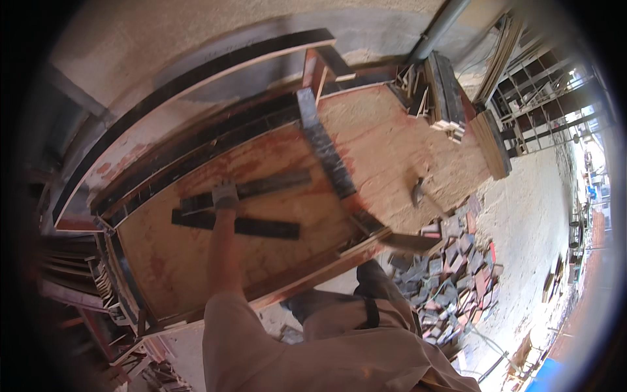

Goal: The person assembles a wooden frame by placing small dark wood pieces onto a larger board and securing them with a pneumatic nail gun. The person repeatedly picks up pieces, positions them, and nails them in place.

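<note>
Plywood forms your worktop (196,261), dusty and reddish. Your gloved left hand (226,195) presses down on a dark strip (261,187), fingers closed over it; a second dark strip (261,227) lies just beside. A long dark plank (324,147) crosses ahead, a hammer (418,193) lies right. Your right hand is out of view.

My gloved left hand (225,195) presses on a dark strip (248,191) lying on the plywood board (196,255) at centre frame. A second dark strip (238,225) lies just below it. A hammer (421,195) rests right of centre.
</note>
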A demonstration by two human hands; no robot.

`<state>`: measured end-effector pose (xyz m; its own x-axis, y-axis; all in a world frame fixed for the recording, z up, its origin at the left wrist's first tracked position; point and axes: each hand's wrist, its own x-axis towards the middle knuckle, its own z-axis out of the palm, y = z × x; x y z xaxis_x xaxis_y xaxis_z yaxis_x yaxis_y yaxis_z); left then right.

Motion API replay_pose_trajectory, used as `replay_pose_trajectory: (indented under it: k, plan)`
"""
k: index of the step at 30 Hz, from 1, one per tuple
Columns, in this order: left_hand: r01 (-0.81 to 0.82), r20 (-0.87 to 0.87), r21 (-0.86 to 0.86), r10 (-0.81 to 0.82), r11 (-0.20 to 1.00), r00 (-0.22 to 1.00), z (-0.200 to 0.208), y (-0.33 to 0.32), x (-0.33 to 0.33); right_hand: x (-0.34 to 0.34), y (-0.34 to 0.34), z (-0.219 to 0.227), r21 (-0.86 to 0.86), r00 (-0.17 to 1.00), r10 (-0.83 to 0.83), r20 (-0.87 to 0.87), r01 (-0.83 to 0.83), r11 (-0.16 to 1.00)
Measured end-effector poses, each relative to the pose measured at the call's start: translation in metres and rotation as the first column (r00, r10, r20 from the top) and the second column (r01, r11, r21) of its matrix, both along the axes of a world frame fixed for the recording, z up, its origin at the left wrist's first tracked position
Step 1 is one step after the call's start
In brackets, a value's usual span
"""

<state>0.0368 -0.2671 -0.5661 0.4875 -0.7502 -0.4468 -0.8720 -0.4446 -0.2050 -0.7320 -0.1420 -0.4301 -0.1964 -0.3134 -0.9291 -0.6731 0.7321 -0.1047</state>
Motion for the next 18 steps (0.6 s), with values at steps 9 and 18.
replay_pose_trajectory:
  k: [9, 18]
  plan:
    - [-0.239, -0.363, -0.111, 0.185, 0.965, 0.913, 0.167, 0.029, -0.117, -0.116, -0.141, 0.001, 0.005, 0.997, -0.027, -0.074, 0.028, 1.0]
    - [-0.822, -0.723, 0.548, -0.408, 0.153, -0.558, 0.25, 0.038, -0.27, -0.067, -0.299, -0.025, -0.106, 0.983, 0.163, 0.082, -0.154, 0.982]
